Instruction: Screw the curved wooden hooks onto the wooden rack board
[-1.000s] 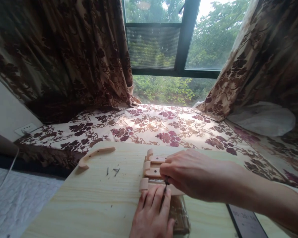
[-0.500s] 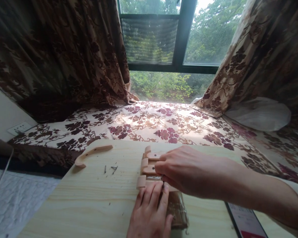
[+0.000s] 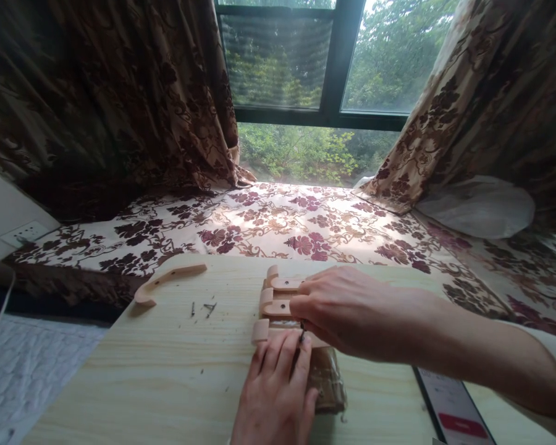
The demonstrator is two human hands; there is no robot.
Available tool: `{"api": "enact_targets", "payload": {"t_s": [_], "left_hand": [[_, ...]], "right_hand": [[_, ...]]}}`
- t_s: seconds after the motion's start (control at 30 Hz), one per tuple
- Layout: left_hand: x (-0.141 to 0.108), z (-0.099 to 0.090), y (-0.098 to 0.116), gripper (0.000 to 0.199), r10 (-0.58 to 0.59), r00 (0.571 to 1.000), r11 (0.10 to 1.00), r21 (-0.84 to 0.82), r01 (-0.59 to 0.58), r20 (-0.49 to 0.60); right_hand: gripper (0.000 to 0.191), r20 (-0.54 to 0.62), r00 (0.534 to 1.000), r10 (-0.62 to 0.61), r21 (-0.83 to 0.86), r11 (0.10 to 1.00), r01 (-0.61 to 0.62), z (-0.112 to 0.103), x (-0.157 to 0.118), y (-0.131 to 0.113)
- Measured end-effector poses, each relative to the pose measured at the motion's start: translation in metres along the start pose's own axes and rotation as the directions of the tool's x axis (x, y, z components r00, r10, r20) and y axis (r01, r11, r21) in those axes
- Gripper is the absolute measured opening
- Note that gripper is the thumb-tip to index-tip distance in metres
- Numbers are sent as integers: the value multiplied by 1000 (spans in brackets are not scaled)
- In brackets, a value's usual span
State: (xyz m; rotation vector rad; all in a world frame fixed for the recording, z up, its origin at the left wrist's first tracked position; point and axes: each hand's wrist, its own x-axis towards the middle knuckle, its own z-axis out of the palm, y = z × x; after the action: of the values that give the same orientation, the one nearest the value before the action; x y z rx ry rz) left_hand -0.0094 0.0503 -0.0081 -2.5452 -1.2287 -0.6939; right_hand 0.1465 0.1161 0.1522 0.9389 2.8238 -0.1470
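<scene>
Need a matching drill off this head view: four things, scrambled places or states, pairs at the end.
Things
1. left hand
2. loose curved wooden piece
3. loose screws
4. phone

Places or states
A. red patch on screen
B. small, dark, lying scattered
C. resting on the nearest lined-up wooden piece
D. by the tabletop's far-left corner

Pairs: 1-C, 2-D, 3-B, 4-A
</scene>
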Motion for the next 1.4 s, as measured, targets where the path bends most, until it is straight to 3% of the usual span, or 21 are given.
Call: {"api": "enact_targets", "payload": {"t_s": [0.2,0.33,0.43,0.57,0.83,1.07,1.4], "left_hand": [[1,2,-1,41,1,1000,1000,-5,-1,-2],[0,0,1,41,-16,1000,1000,-14,16,4],[0,-1,2,42,-32,999,999,-36,33,29],[0,-1,3,42,-46,998,997,-57,48,49],[1,-3,3,43,-59,997,995,-72,63,51],[2,-4,3,40,-66,996,994,-79,70,59],[2,-1,3,41,-67,997,994,-86,71,49]], "right_hand": [[23,15,994,110,-23,994,-109,9,-1,4],[8,-33,992,123,-29,992,-124,7,-2,3],[1,-19,994,103,-26,994,-104,1,-3,0],[12,10,999,35,-18,999,-35,-2,-2,0],[18,-6,995,103,-35,994,-104,1,0,2],[12,21,1000,19,-23,1000,-18,-7,-1,-1],[16,11,994,108,-78,991,-107,-2,-2,4]]}}
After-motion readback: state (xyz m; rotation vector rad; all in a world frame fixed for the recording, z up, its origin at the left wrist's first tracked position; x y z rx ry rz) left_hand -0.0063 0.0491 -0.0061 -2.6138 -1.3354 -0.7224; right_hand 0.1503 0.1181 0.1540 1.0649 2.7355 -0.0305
